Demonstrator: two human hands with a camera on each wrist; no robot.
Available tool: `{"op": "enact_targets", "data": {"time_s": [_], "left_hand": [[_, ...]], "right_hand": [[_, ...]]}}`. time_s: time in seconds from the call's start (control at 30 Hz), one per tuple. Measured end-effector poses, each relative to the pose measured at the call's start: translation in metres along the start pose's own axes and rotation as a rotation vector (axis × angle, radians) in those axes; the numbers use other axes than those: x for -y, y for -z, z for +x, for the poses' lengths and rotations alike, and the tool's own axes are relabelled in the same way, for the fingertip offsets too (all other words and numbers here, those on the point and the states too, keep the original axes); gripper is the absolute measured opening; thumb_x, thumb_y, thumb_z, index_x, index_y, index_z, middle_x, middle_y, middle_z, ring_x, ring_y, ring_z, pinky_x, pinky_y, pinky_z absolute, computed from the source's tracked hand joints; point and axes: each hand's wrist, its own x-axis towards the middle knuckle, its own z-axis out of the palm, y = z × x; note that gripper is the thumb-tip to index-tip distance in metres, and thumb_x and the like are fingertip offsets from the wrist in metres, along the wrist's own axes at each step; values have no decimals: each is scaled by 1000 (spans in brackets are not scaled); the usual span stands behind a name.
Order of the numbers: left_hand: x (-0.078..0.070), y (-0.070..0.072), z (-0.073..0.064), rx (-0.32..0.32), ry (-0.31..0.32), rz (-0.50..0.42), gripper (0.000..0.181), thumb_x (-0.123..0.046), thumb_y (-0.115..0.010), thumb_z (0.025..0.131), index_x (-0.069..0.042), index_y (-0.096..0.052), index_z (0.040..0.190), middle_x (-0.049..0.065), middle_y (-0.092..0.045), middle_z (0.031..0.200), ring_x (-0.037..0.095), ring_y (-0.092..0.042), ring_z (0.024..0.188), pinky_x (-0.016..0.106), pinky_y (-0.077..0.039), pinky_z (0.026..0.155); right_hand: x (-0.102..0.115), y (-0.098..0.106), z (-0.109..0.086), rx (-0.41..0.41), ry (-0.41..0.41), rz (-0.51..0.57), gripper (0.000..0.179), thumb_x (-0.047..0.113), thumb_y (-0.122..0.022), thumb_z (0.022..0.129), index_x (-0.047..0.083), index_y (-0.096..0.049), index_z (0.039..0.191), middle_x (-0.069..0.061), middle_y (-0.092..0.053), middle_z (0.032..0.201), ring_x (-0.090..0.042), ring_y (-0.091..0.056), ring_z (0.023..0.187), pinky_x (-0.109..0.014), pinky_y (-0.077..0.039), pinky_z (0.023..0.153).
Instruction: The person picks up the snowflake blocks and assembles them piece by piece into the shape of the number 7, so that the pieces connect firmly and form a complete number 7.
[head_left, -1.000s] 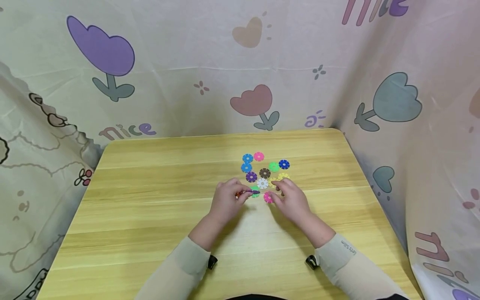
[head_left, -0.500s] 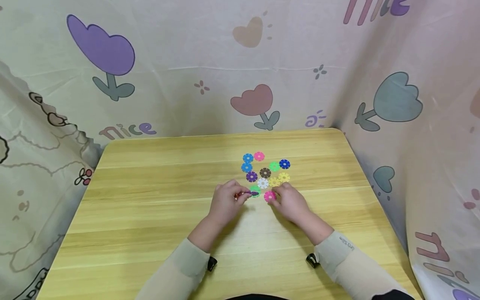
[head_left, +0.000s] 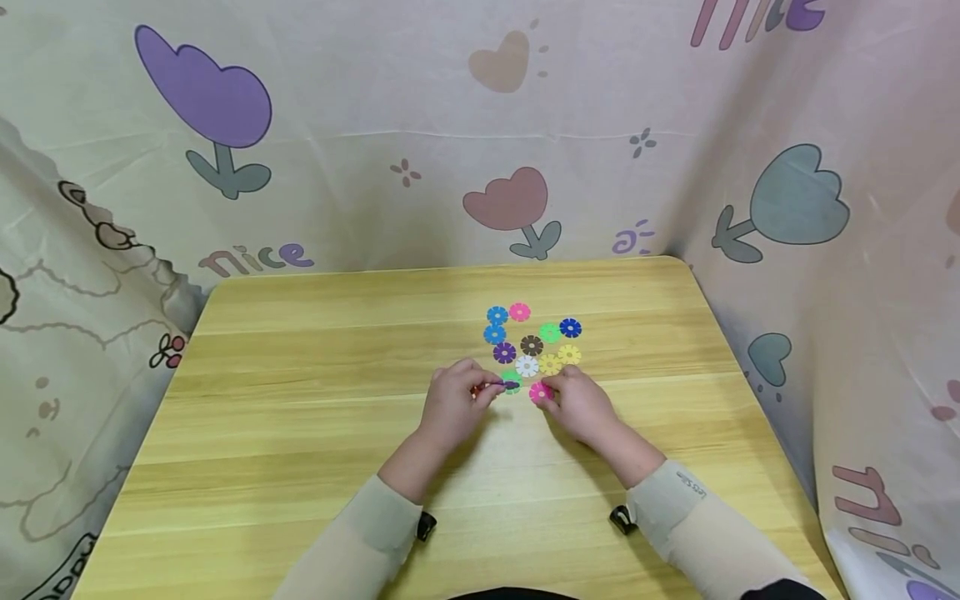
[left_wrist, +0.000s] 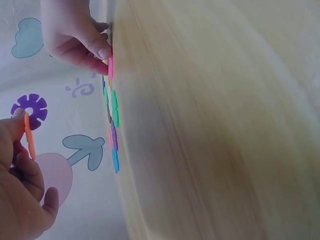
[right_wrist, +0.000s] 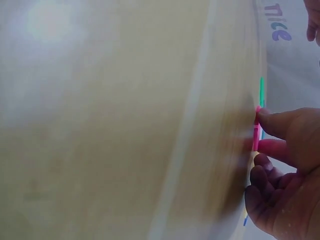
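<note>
My left hand (head_left: 456,404) pinches two notched plastic discs joined at an angle. One is purple (left_wrist: 37,107), seen nearly face on in the left wrist view; the other is orange (left_wrist: 30,136) and edge on. Thumb and index finger of my right hand (head_left: 581,404) grip a pink notched disc (head_left: 539,392) by its edge, at table level. Whether that disc is lifted at all, I cannot tell. Just behind the hands lie a green disc (head_left: 512,382), a white disc (head_left: 527,366) and two yellow discs (head_left: 550,364).
Farther back on the wooden table (head_left: 315,400) lie more flat discs: a brown one (head_left: 532,345), a purple one (head_left: 504,352), blue ones (head_left: 495,334), a dark blue one (head_left: 570,327) and another pink one (head_left: 519,312). A printed curtain (head_left: 337,125) surrounds the table.
My right hand has lowered and its fingers have closed on the pink disc, which has shifted slightly to the right. The left hand stays nearly still with its two joined discs.
</note>
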Motion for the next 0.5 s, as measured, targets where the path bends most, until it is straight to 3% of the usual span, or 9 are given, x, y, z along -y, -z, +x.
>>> {"op": "enact_targets", "data": {"time_s": [0.5], "left_hand": [[1, -1, 1, -8, 1, -16, 8, -19, -84, 93, -11, -82, 93, -8, -60, 80, 11, -56, 71, 38, -39, 81]], "right_hand": [[0, 0, 4, -17, -32, 63, 34, 21, -84, 92, -2, -73, 115, -9, -60, 101, -21, -57, 85, -40, -55, 81]]}}
